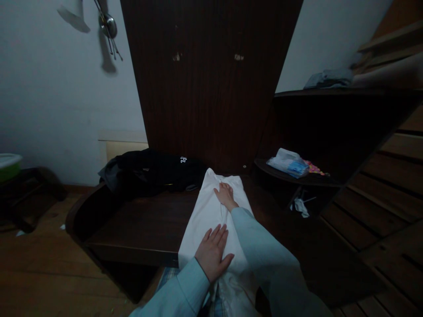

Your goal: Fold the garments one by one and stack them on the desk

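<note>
A white cloth garment [194, 231] lies stretched lengthwise over the dark wooden desk [148, 218], its near end bunched and hanging toward me. My left hand [213, 253] rests flat on the nearer part of it, fingers spread. Farther along, my right hand [226, 196] lies on the cloth near its far end, palm down with fingers extended. Both hands press on the fabric without grasping it. Small creases run between the two hands. What kind of garment it is, I cannot tell.
Dark clothing [158, 171] is heaped at the desk's back left. To the right, a corner shelf [307, 180] holds a plastic packet [289, 163]. Folded cloth [328, 79] sits on the upper shelf. A stool [33, 185] with a green basin [9, 167] stands at far left.
</note>
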Demonstrator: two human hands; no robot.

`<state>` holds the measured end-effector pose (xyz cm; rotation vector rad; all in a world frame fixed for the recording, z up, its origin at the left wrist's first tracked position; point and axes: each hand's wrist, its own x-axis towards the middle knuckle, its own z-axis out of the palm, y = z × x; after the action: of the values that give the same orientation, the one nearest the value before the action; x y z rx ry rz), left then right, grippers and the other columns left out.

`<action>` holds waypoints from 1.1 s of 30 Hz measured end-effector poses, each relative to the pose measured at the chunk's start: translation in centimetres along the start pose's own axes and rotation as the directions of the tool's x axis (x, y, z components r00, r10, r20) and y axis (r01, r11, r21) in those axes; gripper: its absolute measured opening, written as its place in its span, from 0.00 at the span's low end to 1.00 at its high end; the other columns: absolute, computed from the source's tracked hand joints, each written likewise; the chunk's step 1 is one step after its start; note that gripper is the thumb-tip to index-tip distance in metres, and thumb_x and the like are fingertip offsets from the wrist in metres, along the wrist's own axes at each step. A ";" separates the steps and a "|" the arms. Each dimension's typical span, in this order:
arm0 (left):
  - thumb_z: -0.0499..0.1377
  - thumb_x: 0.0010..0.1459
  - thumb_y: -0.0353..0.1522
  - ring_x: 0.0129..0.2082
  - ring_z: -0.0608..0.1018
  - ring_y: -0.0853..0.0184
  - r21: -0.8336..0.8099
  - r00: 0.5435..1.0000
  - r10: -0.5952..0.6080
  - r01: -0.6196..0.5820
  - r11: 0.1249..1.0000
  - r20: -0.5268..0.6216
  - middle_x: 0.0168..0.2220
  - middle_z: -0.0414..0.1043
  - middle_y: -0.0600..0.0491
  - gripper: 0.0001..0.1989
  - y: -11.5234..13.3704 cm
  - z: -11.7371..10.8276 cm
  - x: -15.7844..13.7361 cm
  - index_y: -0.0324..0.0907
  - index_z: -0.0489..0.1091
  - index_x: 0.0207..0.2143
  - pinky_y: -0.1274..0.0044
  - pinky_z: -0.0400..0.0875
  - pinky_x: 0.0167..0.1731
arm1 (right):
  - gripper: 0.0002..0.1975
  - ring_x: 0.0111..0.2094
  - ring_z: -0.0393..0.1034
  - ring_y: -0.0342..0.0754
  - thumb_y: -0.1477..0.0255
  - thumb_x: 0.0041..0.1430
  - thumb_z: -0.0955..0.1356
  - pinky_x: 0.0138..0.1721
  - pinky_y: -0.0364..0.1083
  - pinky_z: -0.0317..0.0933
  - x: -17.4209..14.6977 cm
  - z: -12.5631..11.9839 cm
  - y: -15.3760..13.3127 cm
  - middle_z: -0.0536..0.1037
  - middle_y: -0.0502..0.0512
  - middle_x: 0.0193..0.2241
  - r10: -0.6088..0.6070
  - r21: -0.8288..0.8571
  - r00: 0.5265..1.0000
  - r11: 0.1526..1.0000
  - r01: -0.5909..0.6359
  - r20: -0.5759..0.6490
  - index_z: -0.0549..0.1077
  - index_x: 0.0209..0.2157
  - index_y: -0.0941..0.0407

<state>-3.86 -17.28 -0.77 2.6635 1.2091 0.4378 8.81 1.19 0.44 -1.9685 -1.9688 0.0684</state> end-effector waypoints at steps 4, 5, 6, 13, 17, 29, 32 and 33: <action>0.45 0.56 0.45 0.59 0.50 0.61 -0.012 1.000 -0.011 0.011 1.000 0.012 0.60 0.47 0.47 0.31 0.1 -0.1 0.0 0.39 0.49 0.58 0.66 0.47 0.56 | 0.27 0.58 0.42 0.53 0.64 0.58 0.56 0.54 0.52 0.39 -0.2 -0.1 -0.1 0.50 0.63 0.59 -0.032 -0.002 0.999 1.000 0.031 -0.037 0.53 0.56 0.63; 0.44 0.56 0.46 0.59 0.50 0.61 -0.013 1.000 -0.012 0.013 1.000 0.014 0.60 0.47 0.47 0.31 0.1 -0.1 0.0 0.39 0.49 0.57 0.66 0.47 0.56 | 0.27 0.59 0.40 0.52 0.64 0.58 0.55 0.55 0.52 0.38 -0.3 -0.1 -0.1 0.48 0.61 0.59 -0.057 -0.001 0.998 0.998 0.057 -0.037 0.52 0.57 0.62; 0.44 0.56 0.46 0.59 0.51 0.61 -0.013 1.000 -0.013 0.013 1.000 0.014 0.60 0.47 0.47 0.31 0.1 -0.1 0.0 0.39 0.49 0.57 0.66 0.47 0.56 | 0.27 0.59 0.38 0.51 0.64 0.59 0.55 0.55 0.52 0.36 -0.3 -0.1 -0.1 0.47 0.60 0.60 -0.084 0.002 0.996 0.996 0.084 -0.029 0.51 0.57 0.62; 0.45 0.56 0.45 0.59 0.51 0.61 0.003 1.000 0.001 -0.001 1.000 -0.003 0.60 0.47 0.48 0.30 -0.1 0.2 0.0 0.40 0.49 0.58 0.66 0.47 0.56 | 0.30 0.60 0.38 0.50 0.58 0.58 0.53 0.56 0.53 0.33 0.0 0.0 -0.3 0.47 0.61 0.60 -0.055 0.061 0.982 0.997 0.045 0.180 0.50 0.57 0.62; 0.45 0.56 0.45 0.59 0.51 0.62 -0.001 1.000 -0.006 0.006 1.000 0.001 0.60 0.47 0.48 0.30 -0.1 0.1 0.0 0.39 0.49 0.58 0.66 0.48 0.56 | 0.31 0.60 0.38 0.49 0.56 0.58 0.52 0.57 0.51 0.35 0.5 -1.1 0.1 0.47 0.58 0.60 -0.043 0.229 0.980 0.973 -0.003 0.195 0.50 0.58 0.59; 0.47 0.55 0.42 0.59 0.52 0.60 -0.031 0.999 -0.018 0.020 0.999 0.048 0.59 0.48 0.45 0.29 0.4 -0.9 0.3 0.37 0.52 0.56 0.64 0.49 0.55 | 0.26 0.58 0.47 0.48 0.58 0.56 0.57 0.57 0.52 0.42 -15.3 -4.5 5.3 0.57 0.55 0.57 -0.280 0.239 0.952 0.940 0.244 0.127 0.58 0.54 0.53; 0.48 0.55 0.41 0.58 0.53 0.59 -0.017 0.999 -0.011 0.012 1.000 0.037 0.59 0.48 0.45 0.29 0.4 -0.8 0.3 0.37 0.53 0.56 0.63 0.50 0.54 | 0.26 0.59 0.44 0.48 0.59 0.58 0.55 0.58 0.52 0.39 -17.7 -3.9 5.1 0.55 0.55 0.57 -0.289 0.119 0.953 0.953 0.277 0.095 0.56 0.56 0.54; 0.48 0.55 0.41 0.58 0.53 0.59 -0.015 1.000 -0.008 0.009 1.000 0.030 0.59 0.48 0.44 0.29 0.4 -0.8 0.4 0.37 0.53 0.56 0.63 0.50 0.54 | 0.26 0.59 0.44 0.48 0.59 0.58 0.55 0.58 0.52 0.39 -17.9 -3.8 4.9 0.55 0.55 0.57 -0.289 0.093 0.953 0.955 0.281 0.086 0.56 0.56 0.54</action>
<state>-3.61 -17.25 0.16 2.6414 1.2034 0.4030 14.02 -16.93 -1.19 -1.6411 -2.2575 0.1710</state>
